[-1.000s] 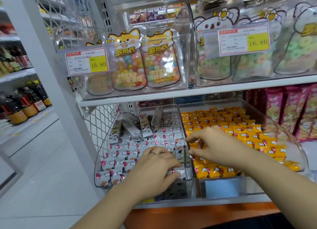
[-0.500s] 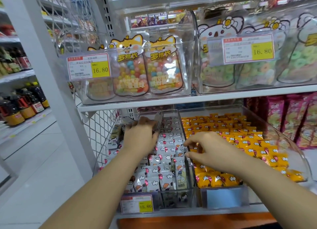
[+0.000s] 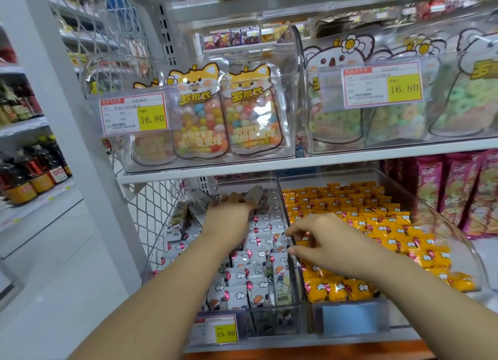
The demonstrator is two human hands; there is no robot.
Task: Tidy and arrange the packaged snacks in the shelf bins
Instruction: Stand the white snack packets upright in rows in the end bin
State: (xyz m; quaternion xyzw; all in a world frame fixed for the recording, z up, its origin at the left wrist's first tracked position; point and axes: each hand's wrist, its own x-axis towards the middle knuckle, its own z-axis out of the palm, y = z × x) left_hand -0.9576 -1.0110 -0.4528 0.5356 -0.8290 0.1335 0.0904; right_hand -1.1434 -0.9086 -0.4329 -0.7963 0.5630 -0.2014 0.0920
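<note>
On the lower shelf beneath both forearms, two clear bins sit side by side. The left bin of white balloon packets lies under the left grip. The right bin of orange packets lies under and beyond the right grip.

The orange rows look neat (judging by their even lines), so the step in hand seems to be straightening the far end of the white bin. There, grey packets stand on edge just past the left grip's fingertips, and a few loose ones lean askew to its left. The next move likely calls for laying those flat or lining them into the rows nearer the wrist, without upsetting the tidy packets under the palm.

The left grip reaches deep, palm down, fingers bent over the standing packets. Whether they pinch one I cannot tell, since the back of the hand hides it. The right grip hovers with its fingertips at the wall between the bins, fingers loosely curled, thumb and forefinger apart, holding nothing.
</note>
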